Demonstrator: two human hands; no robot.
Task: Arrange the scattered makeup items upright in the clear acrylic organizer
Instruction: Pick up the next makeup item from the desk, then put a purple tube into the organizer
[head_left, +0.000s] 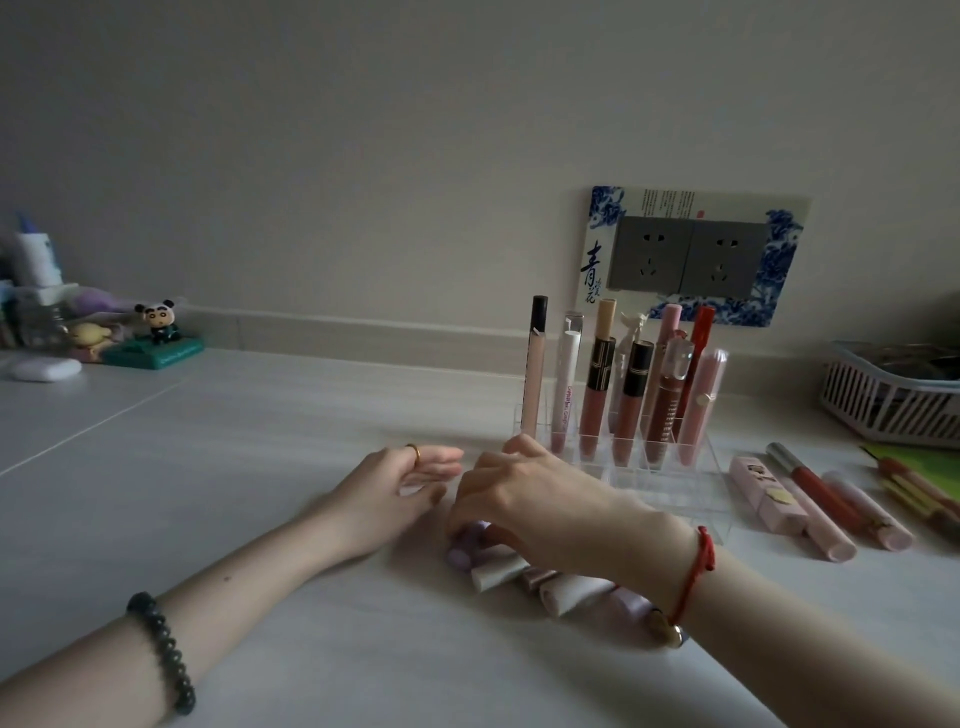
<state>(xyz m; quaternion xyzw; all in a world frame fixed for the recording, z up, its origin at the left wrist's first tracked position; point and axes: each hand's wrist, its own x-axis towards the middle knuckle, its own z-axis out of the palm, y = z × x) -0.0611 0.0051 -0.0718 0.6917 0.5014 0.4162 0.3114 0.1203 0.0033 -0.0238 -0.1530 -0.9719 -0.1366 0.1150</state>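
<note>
- A pick-up step is judged to be in hand: one piece is being taken from the group of short tubes (550, 584) lying in front of the clear acrylic organizer (675, 486), towards its left.
- The right hand (524, 493) is bent down just in front-left of the organizer. Its fingers are curled onto the lilac tube (462, 553), which lies flat on the table (260, 415) at the left end of the group.
- The left hand (400, 488) is held farther left of the organizer, fingers straight and relaxed, with nothing in it.
- The organizer's back rows are filled by standing tubes (631, 400); its front cells look free.
- Next, the tube would need to be lifted, turned upright and lowered into a front cell, without the standing tubes being knocked.
- Further pink tubes (779, 504) are left lying right of the organizer.
</note>
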